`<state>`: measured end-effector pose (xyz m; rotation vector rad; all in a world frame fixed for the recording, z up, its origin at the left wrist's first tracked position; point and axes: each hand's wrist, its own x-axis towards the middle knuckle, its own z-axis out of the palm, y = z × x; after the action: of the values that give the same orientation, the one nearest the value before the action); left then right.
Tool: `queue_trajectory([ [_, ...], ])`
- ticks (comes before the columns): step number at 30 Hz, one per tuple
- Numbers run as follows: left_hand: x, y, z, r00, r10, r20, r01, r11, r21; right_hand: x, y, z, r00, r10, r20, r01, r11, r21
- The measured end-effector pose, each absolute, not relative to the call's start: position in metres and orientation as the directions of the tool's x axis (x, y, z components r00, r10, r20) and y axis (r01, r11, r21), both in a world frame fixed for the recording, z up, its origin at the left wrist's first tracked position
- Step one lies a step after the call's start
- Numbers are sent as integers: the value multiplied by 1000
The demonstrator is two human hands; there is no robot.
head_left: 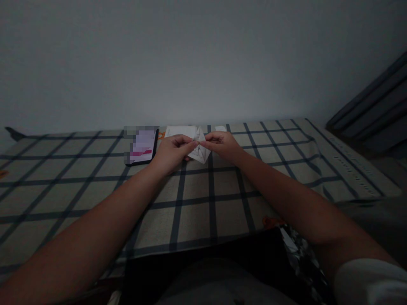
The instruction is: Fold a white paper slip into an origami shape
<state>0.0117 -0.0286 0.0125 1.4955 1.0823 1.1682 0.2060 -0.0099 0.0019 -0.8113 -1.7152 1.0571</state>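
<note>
A checked tablecloth covers the worktop, which meets a plain grey wall at the far side; dark folded fabric hangs at right. Both forearms reach forward and inward. The left hand and right hand each have a thumb-and-finger grip pinching the folded white paper between them, right of the phone.

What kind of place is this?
Probably a dim room in a home, though the frame can't confirm it. Signs: a checked cloth over the work surface, a plain wall behind it, and what looks like a dark curtain at the right.
</note>
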Motion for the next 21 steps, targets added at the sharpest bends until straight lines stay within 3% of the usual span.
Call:
queue_trajectory([
  [21,8,-28,15,250,952,176,169,-221,960,205,-9,2,-308,881,358,98,404,-909],
])
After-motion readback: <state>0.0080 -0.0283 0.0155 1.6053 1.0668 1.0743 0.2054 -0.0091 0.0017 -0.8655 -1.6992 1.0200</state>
